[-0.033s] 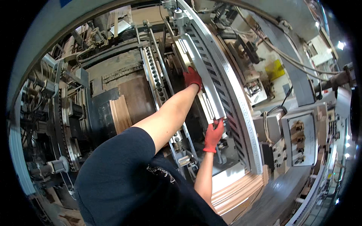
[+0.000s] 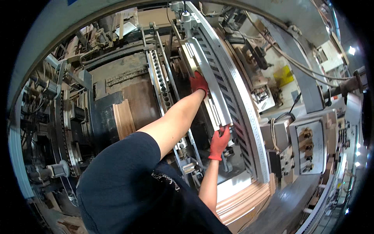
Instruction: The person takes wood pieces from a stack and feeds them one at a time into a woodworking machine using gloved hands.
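A long silver metal bar (image 2: 215,84) with pale slotted strips along its left side lies lengthwise on the machine, left of a rail. My left hand (image 2: 199,83), in a red glove, closes over the bar's left edge near its middle; its thumb side and fingertips are partly hidden. At the bar's near end, my right hand (image 2: 219,144), gloved in red too, pinches the end between thumb and fingers. Both arms reach forward, the left one crossing over the machine bed. The bar's underside is hidden.
A thick perforated rail (image 2: 249,117) curves along the right. Wooden strips (image 2: 245,199) are stacked near me, and more wooden slats (image 2: 124,119) lie on the left bed. A row of black round parts (image 2: 157,70) runs beside my left arm. A control box (image 2: 309,146) stands at right.
The view has shifted slightly, so the bar and my right hand appear a little lower. Both hands keep their hold on the bar.
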`<state>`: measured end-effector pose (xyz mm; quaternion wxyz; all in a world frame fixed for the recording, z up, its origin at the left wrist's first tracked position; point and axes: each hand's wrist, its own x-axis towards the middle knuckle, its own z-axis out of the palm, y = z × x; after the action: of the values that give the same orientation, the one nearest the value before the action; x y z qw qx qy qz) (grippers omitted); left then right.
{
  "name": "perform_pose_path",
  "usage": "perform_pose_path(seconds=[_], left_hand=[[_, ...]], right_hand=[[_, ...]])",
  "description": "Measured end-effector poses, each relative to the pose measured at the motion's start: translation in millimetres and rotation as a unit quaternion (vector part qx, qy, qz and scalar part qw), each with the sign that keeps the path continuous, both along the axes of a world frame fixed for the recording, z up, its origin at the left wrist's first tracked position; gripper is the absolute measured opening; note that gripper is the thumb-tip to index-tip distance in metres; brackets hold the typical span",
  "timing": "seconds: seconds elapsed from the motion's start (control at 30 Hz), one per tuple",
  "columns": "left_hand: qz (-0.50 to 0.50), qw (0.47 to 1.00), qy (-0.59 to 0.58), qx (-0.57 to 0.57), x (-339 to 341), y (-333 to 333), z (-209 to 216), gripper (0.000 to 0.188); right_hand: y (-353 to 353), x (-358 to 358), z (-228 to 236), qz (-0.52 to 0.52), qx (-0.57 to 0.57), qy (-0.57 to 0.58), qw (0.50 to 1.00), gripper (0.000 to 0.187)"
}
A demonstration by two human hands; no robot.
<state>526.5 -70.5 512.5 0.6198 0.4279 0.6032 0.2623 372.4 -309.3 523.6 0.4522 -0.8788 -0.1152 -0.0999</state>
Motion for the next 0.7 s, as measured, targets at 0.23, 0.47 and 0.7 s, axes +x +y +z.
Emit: perform_pose_path(seconds=[0.23,0.47,0.7], left_hand=[[0.003,1.000,-0.001,0.007,-5.6,-9.8,5.2,0.073],[-0.017,0.999,0.013,0.028,10.2,-6.1,-11.7,0.081],[-0.026,1.000,-0.013,-0.006,18.0,10.2,-28.0,0.083]], right_hand=[[7.5,2.4,8.8,-0.044,-0.093,-0.015,0.995,0.018],[-11.7,-14.6,13.6,0.001,-0.085,0.009,0.996,0.048],[10.9,-82.5,-10.1,0.158,-0.034,-0.016,0.987,0.057]])
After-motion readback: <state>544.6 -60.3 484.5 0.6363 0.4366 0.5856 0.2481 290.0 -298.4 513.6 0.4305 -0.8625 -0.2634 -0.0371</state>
